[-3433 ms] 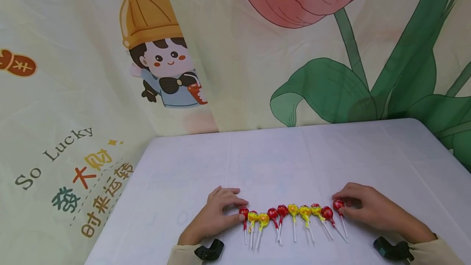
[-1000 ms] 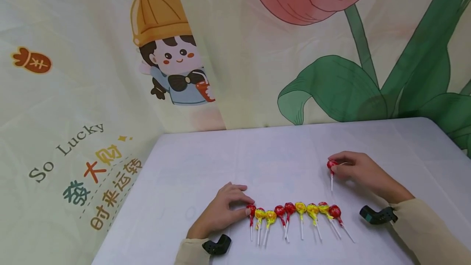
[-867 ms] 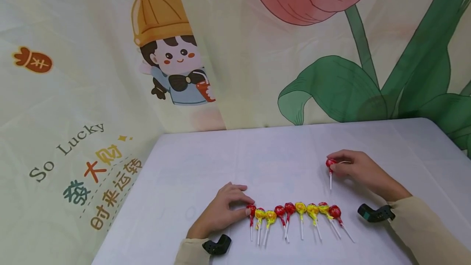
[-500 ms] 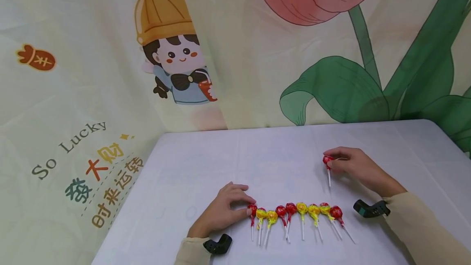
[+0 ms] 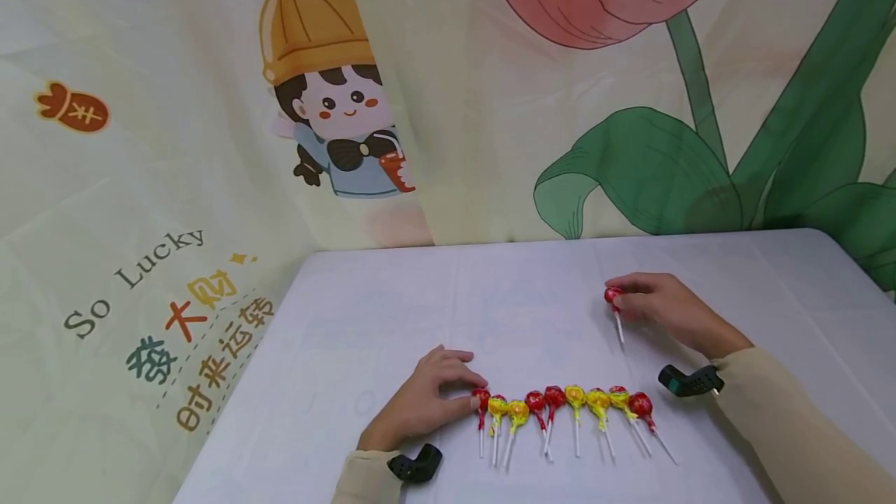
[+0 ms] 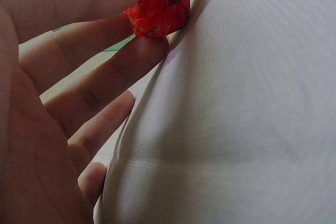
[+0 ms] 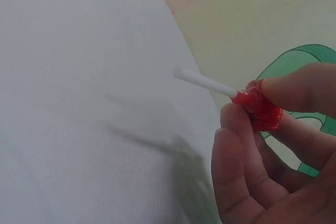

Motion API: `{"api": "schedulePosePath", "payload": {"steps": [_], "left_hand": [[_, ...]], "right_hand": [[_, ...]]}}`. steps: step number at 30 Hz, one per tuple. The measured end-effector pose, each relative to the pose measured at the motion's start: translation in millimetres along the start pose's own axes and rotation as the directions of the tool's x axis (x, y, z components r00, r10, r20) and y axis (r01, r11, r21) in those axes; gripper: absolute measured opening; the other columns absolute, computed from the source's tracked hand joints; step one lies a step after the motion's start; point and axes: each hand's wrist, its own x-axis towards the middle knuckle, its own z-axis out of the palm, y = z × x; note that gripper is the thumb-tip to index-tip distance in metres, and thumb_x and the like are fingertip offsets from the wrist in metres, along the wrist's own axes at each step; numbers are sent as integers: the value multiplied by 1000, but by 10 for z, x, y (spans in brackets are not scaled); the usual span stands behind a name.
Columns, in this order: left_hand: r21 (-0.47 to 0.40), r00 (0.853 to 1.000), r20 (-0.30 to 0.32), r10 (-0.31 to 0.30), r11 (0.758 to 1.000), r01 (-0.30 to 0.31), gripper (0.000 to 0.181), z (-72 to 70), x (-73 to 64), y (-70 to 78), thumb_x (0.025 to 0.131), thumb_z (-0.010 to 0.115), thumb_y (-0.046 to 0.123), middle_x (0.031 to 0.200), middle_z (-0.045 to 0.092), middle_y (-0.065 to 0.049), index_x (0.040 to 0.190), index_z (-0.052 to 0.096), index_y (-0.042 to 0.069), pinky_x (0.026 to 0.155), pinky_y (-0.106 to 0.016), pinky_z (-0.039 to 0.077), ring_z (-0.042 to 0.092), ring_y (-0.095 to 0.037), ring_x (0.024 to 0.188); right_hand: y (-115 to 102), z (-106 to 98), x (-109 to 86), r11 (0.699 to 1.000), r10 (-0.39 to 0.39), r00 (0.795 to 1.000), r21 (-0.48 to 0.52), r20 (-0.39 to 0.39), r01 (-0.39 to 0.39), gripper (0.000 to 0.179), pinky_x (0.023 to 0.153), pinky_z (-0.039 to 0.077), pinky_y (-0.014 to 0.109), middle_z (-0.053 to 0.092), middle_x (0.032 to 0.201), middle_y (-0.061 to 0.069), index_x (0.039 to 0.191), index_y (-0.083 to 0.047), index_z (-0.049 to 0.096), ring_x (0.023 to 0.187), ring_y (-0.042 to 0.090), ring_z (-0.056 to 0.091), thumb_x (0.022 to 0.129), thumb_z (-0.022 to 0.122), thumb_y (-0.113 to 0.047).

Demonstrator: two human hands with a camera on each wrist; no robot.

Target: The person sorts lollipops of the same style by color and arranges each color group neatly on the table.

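Note:
Several red and yellow wrapped lollipops (image 5: 575,395) lie in a row on the white table, their sticks toward the person. At the row's left end my left hand (image 5: 427,399) pinches a red lollipop (image 6: 160,11) between thumb and fingers; its other fingers are spread along the tabletop. Beyond the row's right part, my right hand (image 5: 665,308) holds another red lollipop (image 7: 260,106) by its wrapped head. That lollipop's white stick (image 7: 205,82) sticks out free of the fingers, and its shadow falls on the tabletop apart from it.
The white-covered table (image 5: 392,302) ends at the back against a printed cloth (image 5: 462,138) with a cartoon figure, a flower and lettering. Black wrist devices (image 5: 415,463) sit at both beige sleeves.
My right hand took the red lollipop from the row's right end and carried it away toward the back, then slightly left. My left hand stays at the row's left end.

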Motion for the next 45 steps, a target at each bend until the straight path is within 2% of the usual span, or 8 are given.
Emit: {"api": "schedulePosePath", "payload": {"steps": [10, 18, 24, 34, 45], "left_hand": [[2, 1000, -1, 23, 1000, -23, 18, -9, 5, -11, 90, 73, 39, 121, 65, 14, 107, 75, 35, 120, -50, 9, 44, -12, 134], [11, 999, 17, 42, 999, -42, 20, -12, 2, -38, 89, 74, 39, 123, 64, 14, 109, 74, 35, 120, -50, 8, 43, -12, 135], [14, 998, 25, 58, 998, -58, 20, -26, 10, -36, 90, 74, 37, 122, 64, 12, 110, 75, 32, 119, -53, 8, 44, -15, 134], [6, 998, 32, 56, 998, -56, 21, -22, 5, -25, 90, 75, 35, 124, 64, 10, 110, 75, 32, 119, -52, 9, 44, -15, 135], [6, 999, 34, 32, 999, -32, 20, -15, -1, -43, 89, 75, 36, 126, 63, 11, 109, 75, 34, 119, -52, 8, 44, -14, 134]], "right_hand": [[-8, 76, 165, 1000, 12, 1000, 26, 18, -13, 49, 94, 53, 37, 58, 136, 17, 141, -3, 55, 113, 28, 61, 99, 63, -26], [-5, 121, 308, 998, 57, 998, 40, -5, -57, 46, 92, 53, 34, 60, 131, 16, 138, -4, 57, 108, 26, 63, 99, 63, -26], [-20, 124, 405, 997, 62, 998, 44, -17, -61, 45, 91, 53, 33, 62, 130, 15, 137, -4, 58, 107, 26, 63, 99, 63, -26], [-26, 142, 576, 996, 68, 998, 66, -17, -67, 49, 90, 53, 31, 63, 131, 15, 139, -4, 56, 110, 26, 63, 98, 65, -30], [-71, 188, 701, 994, 80, 997, 69, -7, -79, 46, 90, 54, 31, 63, 128, 14, 134, -3, 59, 109, 26, 62, 97, 66, -31]]}}
